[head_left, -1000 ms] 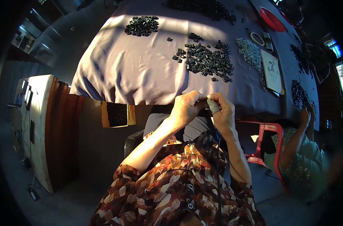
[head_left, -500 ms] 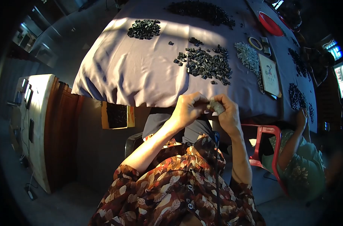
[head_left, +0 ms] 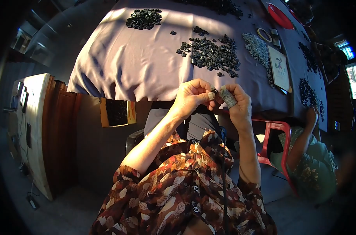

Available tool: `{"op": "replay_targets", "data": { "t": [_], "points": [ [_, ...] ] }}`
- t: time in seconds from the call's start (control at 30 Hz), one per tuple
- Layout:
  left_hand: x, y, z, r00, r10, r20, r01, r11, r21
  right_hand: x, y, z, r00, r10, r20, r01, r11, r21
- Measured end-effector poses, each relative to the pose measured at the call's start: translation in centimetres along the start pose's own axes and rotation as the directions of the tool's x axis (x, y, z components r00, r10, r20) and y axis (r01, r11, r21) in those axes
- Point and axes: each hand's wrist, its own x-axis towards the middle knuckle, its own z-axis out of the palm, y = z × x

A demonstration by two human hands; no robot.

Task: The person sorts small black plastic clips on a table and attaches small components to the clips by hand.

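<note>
Fingers (head_left: 198, 83) near black pieces (head_left: 215, 55), grip unclear

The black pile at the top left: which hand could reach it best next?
Likely the left hand, though it seems to pinch something dark: it's nearer that black pile than the right hand.

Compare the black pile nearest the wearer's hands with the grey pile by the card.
The black pile is dark; the grey pile is pale. The black pile's pieces look chunkier, the grey pile's finer. The black pile spreads wide; the grey pile forms a narrower band beside the card. Both lie on the cloth.
</note>
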Motion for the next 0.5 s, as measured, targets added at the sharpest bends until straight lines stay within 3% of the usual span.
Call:
{"op": "replay_targets", "data": {
  "t": [0.13, 0.17, 0.27, 0.3, 0.4, 0.5],
  "points": [
    [0.5, -0.4, -0.6, 0.999, 0.021, -0.036, -0.018, 0.997, 0.071, 1.4, 2.1, -0.8, 0.995, -0.078, 0.057, 0.087, 0.979, -0.183],
    [0.5, -0.6, -1.0, 1.0, 0.018, -0.022, -0.017, 0.998, 0.052, 1.9, 2.1, -1.2, 0.999, 0.039, 0.014, -0.035, 0.978, -0.207],
    [0.7, -0.5, -1.4, 0.996, -0.004, -0.088, 0.012, 0.997, 0.082, 4.6, 5.5, -4.4, 0.992, -0.048, -0.115, 0.012, 0.957, -0.289],
    [0.8, -0.7, -1.7, 0.996, -0.008, -0.093, 0.014, 0.998, 0.064, 5.8, 7.4, -5.9, 0.973, -0.181, -0.14, 0.111, 0.908, -0.404],
    [0.9, -1.2, -2.3, 0.995, -0.009, -0.102, 0.014, 0.999, 0.047, 8.3, 8.1, -8.9, 0.943, -0.285, -0.172, 0.127, 0.784, -0.607],
    [0.9, -1.0, -2.3, 0.995, -0.016, -0.099, 0.019, 0.999, 0.035, 10.4, 8.8, -11.1, 0.945, -0.255, -0.202, 0.087, 0.796, -0.6]
  ]
}}
